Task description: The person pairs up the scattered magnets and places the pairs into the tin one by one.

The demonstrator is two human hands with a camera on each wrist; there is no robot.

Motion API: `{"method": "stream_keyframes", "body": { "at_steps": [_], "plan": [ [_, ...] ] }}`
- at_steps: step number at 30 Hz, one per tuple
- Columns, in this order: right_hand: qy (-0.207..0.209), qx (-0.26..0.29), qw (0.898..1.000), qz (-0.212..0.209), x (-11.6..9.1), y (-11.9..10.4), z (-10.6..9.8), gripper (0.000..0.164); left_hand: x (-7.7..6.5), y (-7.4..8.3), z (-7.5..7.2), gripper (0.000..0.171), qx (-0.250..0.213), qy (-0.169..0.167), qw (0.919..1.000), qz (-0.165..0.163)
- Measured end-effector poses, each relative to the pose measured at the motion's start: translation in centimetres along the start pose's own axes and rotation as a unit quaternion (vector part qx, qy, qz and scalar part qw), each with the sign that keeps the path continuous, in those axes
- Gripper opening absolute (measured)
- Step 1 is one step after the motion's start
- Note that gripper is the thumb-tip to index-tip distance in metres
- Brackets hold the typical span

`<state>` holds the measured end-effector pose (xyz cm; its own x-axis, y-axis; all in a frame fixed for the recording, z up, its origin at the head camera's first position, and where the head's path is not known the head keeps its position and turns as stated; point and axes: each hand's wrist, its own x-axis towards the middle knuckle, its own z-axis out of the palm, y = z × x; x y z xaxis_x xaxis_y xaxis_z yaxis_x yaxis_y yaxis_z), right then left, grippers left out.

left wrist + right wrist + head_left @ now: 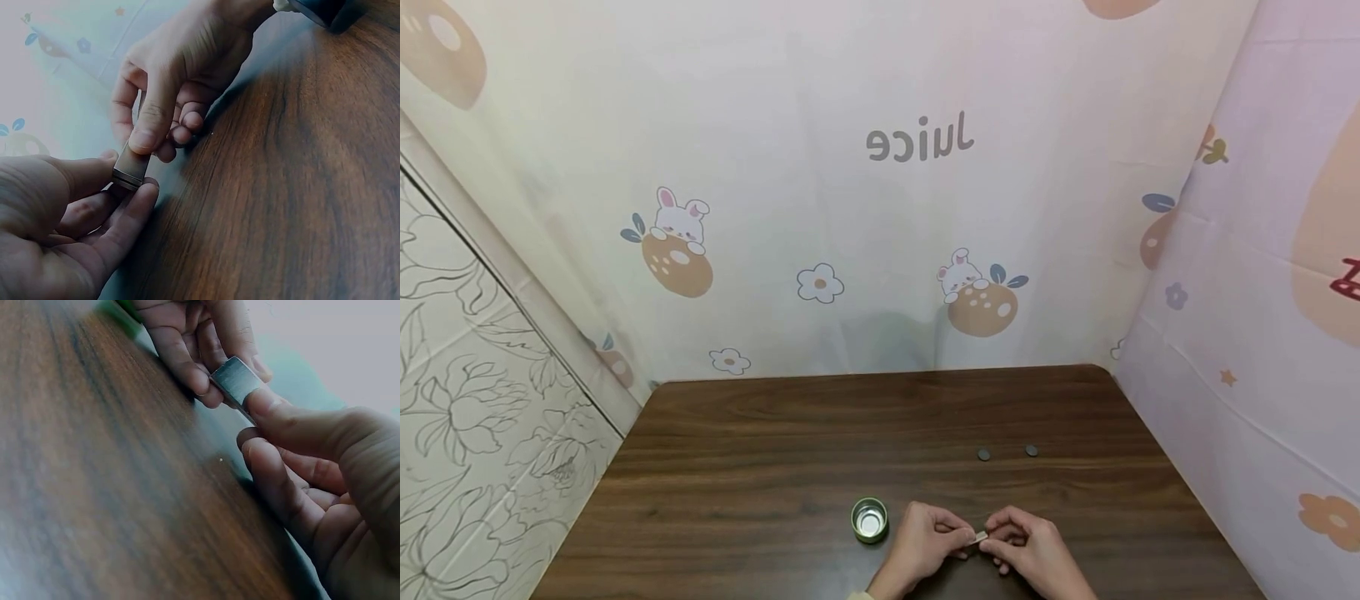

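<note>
Between my two hands, close over the table, is a small flat silver metal bar (pixel 977 538) with a rectangular face. The left wrist view shows its near end (pixel 128 179) as thin stacked layers. My left hand (pixel 921 540) pinches that end between thumb and fingers. At the other end, my right hand (pixel 1033 546) grips it with the thumb (pixel 269 406) flat on the bar's broad face. Fingers cover much of the bar, and I cannot tell its exact kind.
Just left of my left hand stands a small open round tin (pixel 857 525), green outside and shiny silver inside. Farther back on the dark wooden table (pixel 760 442) lie two small dark grey discs, one left (pixel 983 455) and one right (pixel 1032 451). Printed curtains (pixel 760 208) hang behind.
</note>
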<state>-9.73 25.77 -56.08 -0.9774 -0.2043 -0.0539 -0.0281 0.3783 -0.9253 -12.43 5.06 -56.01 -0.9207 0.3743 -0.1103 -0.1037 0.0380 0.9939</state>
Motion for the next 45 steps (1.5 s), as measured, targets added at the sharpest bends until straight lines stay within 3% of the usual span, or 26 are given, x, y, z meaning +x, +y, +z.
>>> {"method": "stream_keyframes", "body": {
  "at_steps": [11, 17, 23, 26, 31, 39, 45],
  "plan": [
    [-0.04, -0.021, 0.996, -0.071, 0.1, -0.1, -0.3, 0.017, 0.1, 0.3, 0.0, 0.007, -0.008, 0.006, 0.9998, 0.018],
    [-0.043, -0.018, 0.996, -0.079, 0.0, -0.5, 0.0, 0.011, 0.1, 0.8, -0.3, 0.007, 0.004, 0.027, 0.9991, 0.033],
    [-0.044, -0.014, 0.994, -0.097, 0.1, -0.7, 0.1, 0.009, 0.0, 1.7, -0.7, 0.005, 0.042, 0.042, 0.9964, 0.061],
    [-0.039, -0.016, 0.993, -0.113, 0.3, -0.7, 0.1, 0.011, 0.0, 2.2, -1.1, 0.009, 0.068, 0.033, 0.9939, 0.081],
    [-0.024, -0.017, 0.99, -0.139, 0.8, -0.8, 0.2, 0.01, 0.0, 3.2, -2.4, 0.029, 0.08, 0.006, 0.9904, 0.113],
    [-0.006, -0.007, 0.993, -0.119, 1.7, -0.9, 0.4, 0.009, -0.6, 4.8, -5.7, 0.035, 0.086, -0.023, 0.9855, 0.145],
    [0.013, 0.002, 0.99, -0.137, 2.5, -0.9, 0.8, 0.011, -1.2, 5.2, -8.4, 0.039, 0.109, -0.022, 0.9789, 0.172]
  ]
}}
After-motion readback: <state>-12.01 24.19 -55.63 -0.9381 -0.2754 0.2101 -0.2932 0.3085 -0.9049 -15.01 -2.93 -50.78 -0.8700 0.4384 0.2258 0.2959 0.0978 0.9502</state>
